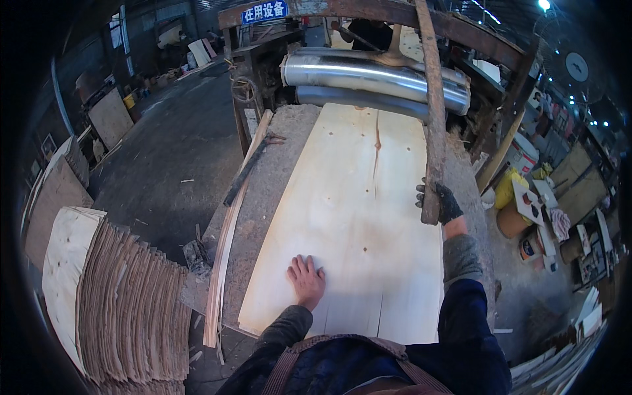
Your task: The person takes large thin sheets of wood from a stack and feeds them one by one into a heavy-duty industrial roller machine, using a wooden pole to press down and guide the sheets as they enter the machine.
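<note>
A pale wood veneer sheet point(342, 191), knotted and split near its far end, lies on the worn table before me. My left hand point(307, 282) is bare and rests flat on its near left part, fingers spread. My right hand point(442, 203), in a dark glove, is wrapped around the lower end of a long brown bar point(433, 112) at the sheet's right edge. The bar stretches up past the shiny metal roller point(375, 74) toward the top of the machine. The roller lies across the far end of the table, with a second one below it.
On the table's left side are a hammer point(249, 168) and long thin wood strips point(227, 250). A tall stack of veneer sheets point(131, 296) stands at the left. A person point(368, 34) is behind the rollers. Buckets point(521, 153) and boards stand at the right.
</note>
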The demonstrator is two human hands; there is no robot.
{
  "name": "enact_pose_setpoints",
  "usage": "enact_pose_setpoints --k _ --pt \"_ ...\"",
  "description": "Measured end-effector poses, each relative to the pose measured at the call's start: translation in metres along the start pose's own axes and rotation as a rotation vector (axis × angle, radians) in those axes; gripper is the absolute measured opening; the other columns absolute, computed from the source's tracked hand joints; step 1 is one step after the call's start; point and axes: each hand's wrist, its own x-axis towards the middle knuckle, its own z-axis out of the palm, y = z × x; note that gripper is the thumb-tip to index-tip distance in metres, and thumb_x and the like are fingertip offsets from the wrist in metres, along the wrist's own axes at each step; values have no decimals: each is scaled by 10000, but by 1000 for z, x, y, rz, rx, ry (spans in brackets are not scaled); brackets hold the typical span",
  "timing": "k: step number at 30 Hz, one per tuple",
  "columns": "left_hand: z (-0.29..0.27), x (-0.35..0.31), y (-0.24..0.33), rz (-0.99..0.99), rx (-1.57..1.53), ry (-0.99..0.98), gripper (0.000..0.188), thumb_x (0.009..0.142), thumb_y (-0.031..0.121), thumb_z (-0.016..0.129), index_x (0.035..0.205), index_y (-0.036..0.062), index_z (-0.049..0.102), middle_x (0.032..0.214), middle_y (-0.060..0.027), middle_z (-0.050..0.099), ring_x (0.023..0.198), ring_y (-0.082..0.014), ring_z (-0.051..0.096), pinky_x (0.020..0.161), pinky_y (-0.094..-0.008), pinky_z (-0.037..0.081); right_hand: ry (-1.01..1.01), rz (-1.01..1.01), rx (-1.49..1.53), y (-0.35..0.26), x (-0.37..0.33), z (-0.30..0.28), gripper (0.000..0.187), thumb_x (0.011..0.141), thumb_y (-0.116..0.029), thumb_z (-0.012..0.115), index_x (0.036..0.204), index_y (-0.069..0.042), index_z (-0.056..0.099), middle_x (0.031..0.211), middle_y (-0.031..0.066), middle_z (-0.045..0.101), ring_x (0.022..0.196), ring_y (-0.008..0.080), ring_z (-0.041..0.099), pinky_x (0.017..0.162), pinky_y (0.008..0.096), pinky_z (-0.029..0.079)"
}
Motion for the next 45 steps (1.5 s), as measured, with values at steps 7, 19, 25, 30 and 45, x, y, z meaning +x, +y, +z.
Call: enact_pose_setpoints --k 7,19,25,30,45 --pt "0 -1 2 6 22 18 490 783 278 514 1184 9 433 1253 -234 372 1189 -377 302 973 -505 209 157 -131 -111 2 -6 10 377 775 -231 590 1059 -10 480 882 202 585 653 312 577 595 441 509" --pt "20 -5 0 5 43 78 494 769 292 526 1182 33 447 1249 -211 390 1196 -360 305 974 -490 230 612 -181 -855 104 -369 45 311 820 -270 559 896 31 584 718 144 637 601 229 629 539 362 525" --pt "35 -8 -14 33 93 80 486 789 302 507 1202 57 433 1272 -193 367 1215 -327 294 979 -480 231 688 -37 -777 143 -488 54 240 814 -173 547 940 30 566 737 153 638 611 221 631 543 345 523" --pt "68 0 -33 -33 43 -26 500 785 288 527 1226 80 416 1298 -176 339 1233 -315 274 987 -491 225 765 14 -91 153 -500 48 243 823 -166 522 928 52 545 777 184 629 589 255 621 524 345 520" --pt "64 51 140 597 -1006 -643 431 790 9 533 1206 7 420 1276 -169 363 1202 -299 343 997 -382 291 1003 521 -2016 252 -432 -90 251 791 -311 487 932 -157 628 965 86 600 932 286 550 780 389 460"
